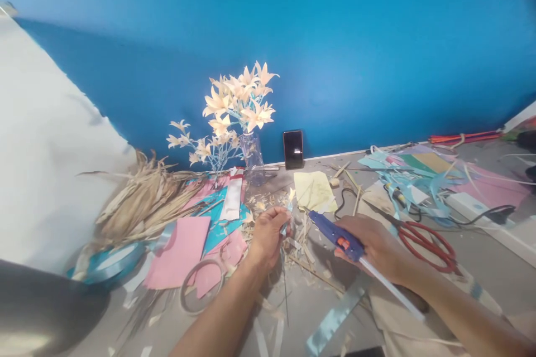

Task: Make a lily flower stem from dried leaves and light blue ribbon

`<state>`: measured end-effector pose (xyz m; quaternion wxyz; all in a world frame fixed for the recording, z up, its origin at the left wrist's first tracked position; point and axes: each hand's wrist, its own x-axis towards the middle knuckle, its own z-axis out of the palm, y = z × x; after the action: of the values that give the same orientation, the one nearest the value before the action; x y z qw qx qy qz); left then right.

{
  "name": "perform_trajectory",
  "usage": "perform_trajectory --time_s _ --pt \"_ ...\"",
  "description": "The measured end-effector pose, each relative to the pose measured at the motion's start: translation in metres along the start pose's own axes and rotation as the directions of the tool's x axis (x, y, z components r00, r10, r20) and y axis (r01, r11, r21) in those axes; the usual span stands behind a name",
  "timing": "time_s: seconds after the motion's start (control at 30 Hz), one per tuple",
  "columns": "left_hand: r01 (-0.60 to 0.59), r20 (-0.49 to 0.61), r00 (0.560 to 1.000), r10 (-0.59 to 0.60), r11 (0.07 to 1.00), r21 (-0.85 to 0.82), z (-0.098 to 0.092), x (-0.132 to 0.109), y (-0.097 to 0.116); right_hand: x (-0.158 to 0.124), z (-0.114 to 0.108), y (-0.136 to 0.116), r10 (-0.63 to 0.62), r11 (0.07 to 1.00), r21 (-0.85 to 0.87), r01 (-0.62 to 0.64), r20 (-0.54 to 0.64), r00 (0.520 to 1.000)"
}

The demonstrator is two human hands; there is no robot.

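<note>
Blue plastic shows in the right hand (372, 242), closed around a glue gun (335, 234) right of centre in the frame, a pale stick (391, 288) jutting from its rear. Near the middle, the left hand (268, 237) pinches a small pale flower (292, 195), apparently by its bluish stem, though the blur makes that hard to swear to. Cream blossoms (240, 89) rise from a clear bottle (253, 160) above it; red-handled scissors (427, 241) lie farther right, a tape roll (184, 294) lower left.
</note>
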<state>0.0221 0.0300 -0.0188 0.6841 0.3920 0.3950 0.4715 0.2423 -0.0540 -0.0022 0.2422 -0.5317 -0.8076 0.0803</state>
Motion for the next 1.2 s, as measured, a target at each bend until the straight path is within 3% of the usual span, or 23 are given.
perform_trajectory --time_s 0.17,0.5,0.67,0.87,0.97,1.2 --pt "0.021 0.019 1.000 -0.021 1.000 0.024 0.002 -0.001 -0.001 0.005 0.000 -0.007 -0.013 0.998 -0.052 0.017 0.076 0.997" --pt "0.123 0.063 0.991 -0.120 0.991 -0.047 0.007 -0.008 0.006 0.010 0.010 0.001 0.035 0.997 -0.076 -0.028 0.089 0.995" --pt "0.161 0.105 0.983 -0.150 0.981 -0.108 0.004 -0.007 0.004 0.007 0.010 0.003 0.050 0.999 -0.003 -0.050 0.027 0.998" --pt "0.181 0.149 0.976 -0.159 0.973 -0.145 0.003 -0.008 0.004 0.009 0.008 0.002 0.094 0.995 0.011 -0.096 0.094 0.991" --pt "0.218 0.177 0.966 -0.188 0.961 -0.170 0.002 -0.006 0.004 0.008 0.003 0.000 0.130 0.989 0.058 -0.133 0.064 0.989" --pt "0.254 0.235 0.950 -0.205 0.946 -0.200 -0.001 -0.004 0.001 0.008 0.000 -0.006 0.088 0.990 0.104 -0.099 0.101 0.991"
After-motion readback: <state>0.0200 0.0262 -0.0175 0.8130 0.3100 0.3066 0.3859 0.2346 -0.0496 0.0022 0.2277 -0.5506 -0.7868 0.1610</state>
